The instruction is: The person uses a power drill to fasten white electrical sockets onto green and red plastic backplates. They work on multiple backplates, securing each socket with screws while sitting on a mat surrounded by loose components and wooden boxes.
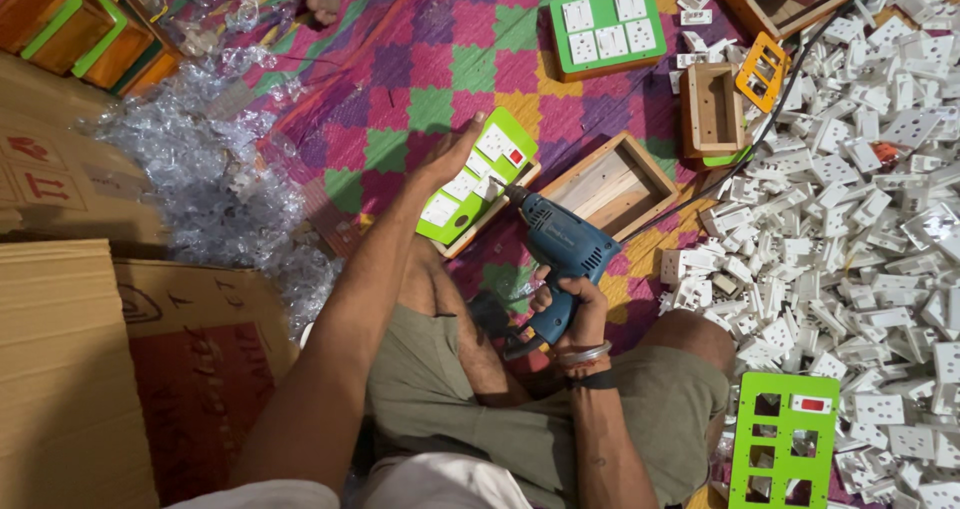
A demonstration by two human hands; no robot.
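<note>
Green-faced wooden switch board [476, 186] is steadied mid-mat by the left hand [452, 154]; blue electric drill [560, 254], gripped by the right hand [570, 304], should be kept square, pressure applied gently

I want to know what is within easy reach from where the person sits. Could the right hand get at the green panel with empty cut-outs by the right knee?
Probably yes, but not right away. The green panel lies uncovered beside the knee, yet the right hand is gripping the blue drill.
</note>
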